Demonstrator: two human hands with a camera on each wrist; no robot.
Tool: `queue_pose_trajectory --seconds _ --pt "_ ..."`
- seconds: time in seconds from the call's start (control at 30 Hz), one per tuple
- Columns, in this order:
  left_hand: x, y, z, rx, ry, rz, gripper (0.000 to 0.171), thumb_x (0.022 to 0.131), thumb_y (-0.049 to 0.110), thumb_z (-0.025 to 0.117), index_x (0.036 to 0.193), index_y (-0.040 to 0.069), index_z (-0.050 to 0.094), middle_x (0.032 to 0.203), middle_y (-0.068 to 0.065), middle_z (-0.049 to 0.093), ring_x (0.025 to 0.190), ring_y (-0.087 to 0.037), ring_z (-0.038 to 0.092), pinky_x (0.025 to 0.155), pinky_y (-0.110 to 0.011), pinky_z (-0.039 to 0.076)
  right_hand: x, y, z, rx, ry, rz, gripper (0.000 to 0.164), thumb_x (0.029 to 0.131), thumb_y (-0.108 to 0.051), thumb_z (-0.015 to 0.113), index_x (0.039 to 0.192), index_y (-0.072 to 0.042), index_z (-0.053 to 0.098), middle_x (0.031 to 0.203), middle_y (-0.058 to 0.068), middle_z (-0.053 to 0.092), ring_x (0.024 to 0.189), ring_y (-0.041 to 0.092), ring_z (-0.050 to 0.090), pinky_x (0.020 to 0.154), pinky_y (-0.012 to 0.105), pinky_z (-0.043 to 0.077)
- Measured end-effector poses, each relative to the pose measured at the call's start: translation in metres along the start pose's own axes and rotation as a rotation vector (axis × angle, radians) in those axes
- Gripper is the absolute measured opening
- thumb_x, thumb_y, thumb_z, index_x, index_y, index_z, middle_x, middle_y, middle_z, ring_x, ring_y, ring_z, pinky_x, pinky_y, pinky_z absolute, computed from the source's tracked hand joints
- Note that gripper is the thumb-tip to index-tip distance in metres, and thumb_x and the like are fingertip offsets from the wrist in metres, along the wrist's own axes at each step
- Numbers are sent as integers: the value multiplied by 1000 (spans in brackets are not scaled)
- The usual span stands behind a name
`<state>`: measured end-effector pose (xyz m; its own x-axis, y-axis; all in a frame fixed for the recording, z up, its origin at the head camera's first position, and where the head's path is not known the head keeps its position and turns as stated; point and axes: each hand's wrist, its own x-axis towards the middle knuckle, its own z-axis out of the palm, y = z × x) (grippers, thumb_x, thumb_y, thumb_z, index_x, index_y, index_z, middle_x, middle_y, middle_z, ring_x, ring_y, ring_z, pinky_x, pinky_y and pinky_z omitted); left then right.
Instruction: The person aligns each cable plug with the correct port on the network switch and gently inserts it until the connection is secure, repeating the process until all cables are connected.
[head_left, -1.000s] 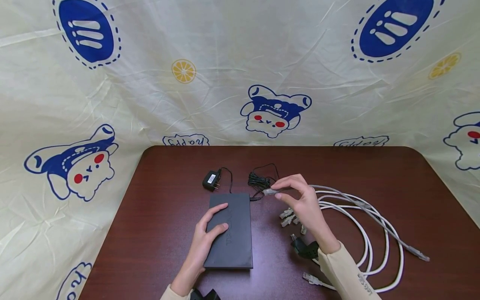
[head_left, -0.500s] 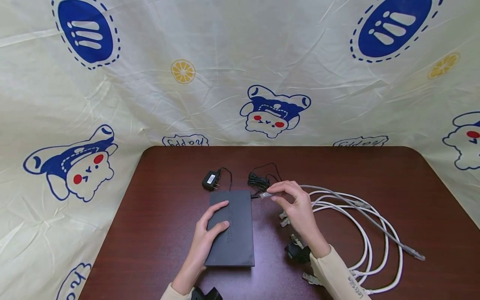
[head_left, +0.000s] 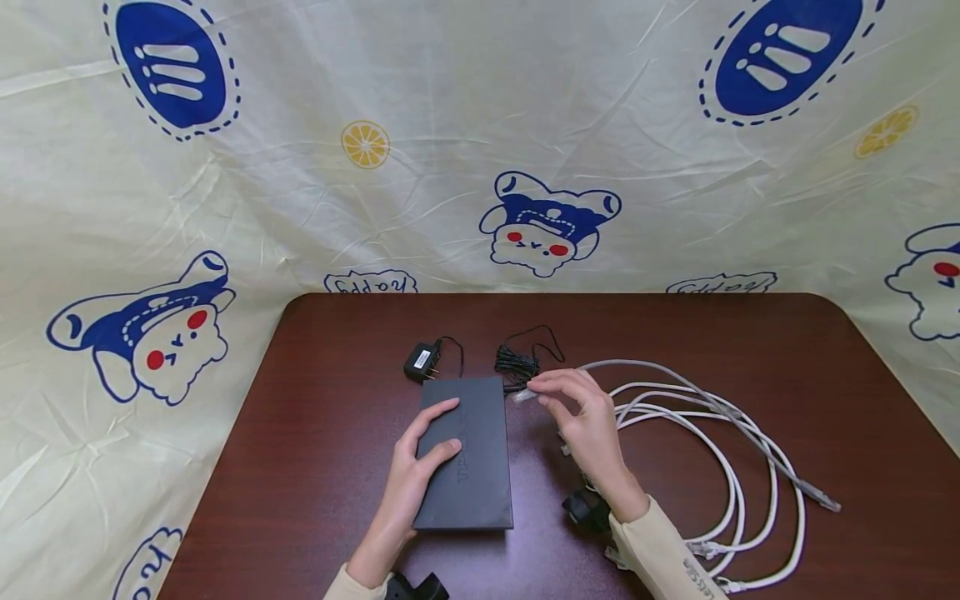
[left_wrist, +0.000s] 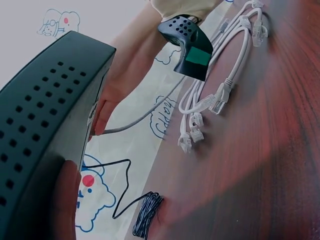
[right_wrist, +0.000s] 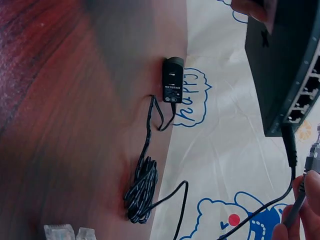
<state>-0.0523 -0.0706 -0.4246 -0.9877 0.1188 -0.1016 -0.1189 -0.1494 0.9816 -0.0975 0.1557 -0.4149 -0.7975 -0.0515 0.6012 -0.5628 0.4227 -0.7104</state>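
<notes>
My left hand grips a dark flat network switch by its left side, with thumb and a finger laid over the top. Its row of Ethernet ports faces right, as the right wrist view shows, and a black power plug is seated at the end of that row. Between thumb and fingertips, my right hand pinches the plug end of a grey Ethernet cable. The clear connector points at the port side, a short gap away from it.
A black power adapter lies behind the switch, beside its bundled black cord. Several white Ethernet cables spread in loops over the right of the brown table. A patterned cloth hangs behind.
My right hand has moved left and slightly toward me, bringing the grey cable's connector closer to the switch. The switch has shifted slightly up and right in my left hand.
</notes>
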Motion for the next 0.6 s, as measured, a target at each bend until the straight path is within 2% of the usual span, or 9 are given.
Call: queue_pose_trajectory --seconds 0.2,0.4,0.6 --pt "0 -1 0 1 22 9 44 89 13 64 131 24 58 137 -6 44 116 -27 42 91 -41 37 -1 2 8 -55 48 -24 27 72 14 74 91 -6 73 92 4 69 92 19 60 84 20 41" --pt "2 0 0 12 36 25 44 88 12 64 131 23 58 137 -4 46 117 -25 42 93 -41 35 -2 3 13 -119 52 -21 25 73 13 75 90 -5 73 91 4 69 92 21 59 85 24 41" --pt "4 2 -2 8 29 17 44 89 13 64 132 21 57 137 -6 45 116 -26 44 92 -39 38 0 4 20 -179 82 -110 28 69 16 76 88 -4 72 90 6 69 91 24 59 82 32 43"
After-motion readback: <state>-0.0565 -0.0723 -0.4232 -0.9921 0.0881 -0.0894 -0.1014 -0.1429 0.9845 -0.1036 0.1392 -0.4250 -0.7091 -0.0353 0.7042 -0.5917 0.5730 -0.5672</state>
